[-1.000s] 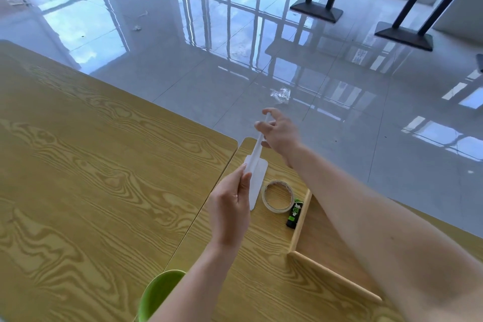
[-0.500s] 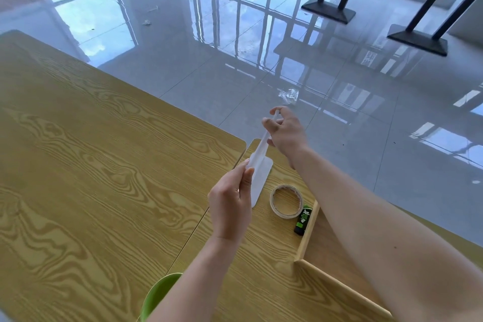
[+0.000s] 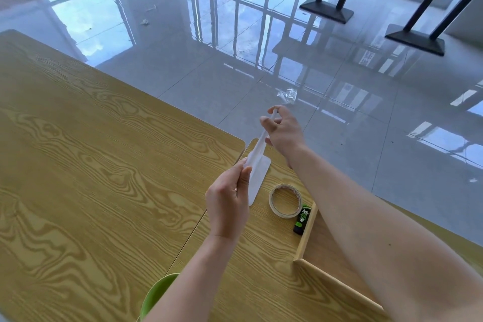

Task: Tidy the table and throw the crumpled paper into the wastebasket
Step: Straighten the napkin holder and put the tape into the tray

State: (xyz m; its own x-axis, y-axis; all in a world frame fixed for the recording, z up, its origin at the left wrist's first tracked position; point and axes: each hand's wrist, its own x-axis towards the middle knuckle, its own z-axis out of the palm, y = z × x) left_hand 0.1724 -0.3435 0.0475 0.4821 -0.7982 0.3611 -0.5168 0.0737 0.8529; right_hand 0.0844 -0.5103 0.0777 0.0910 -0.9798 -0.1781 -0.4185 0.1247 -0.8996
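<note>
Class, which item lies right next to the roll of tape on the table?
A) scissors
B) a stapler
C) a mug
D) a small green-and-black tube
D: the small green-and-black tube lies between the roll of tape and the wooden tray.

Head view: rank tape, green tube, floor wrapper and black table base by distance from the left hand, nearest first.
From the left hand, which pinches the paper:
1. Tape: on the table, just to the hand's right.
2. Green tube: past the tape, beside the tray rim.
3. Wrapper: on the floor beyond the table.
4. Table base: far back, right.
</note>
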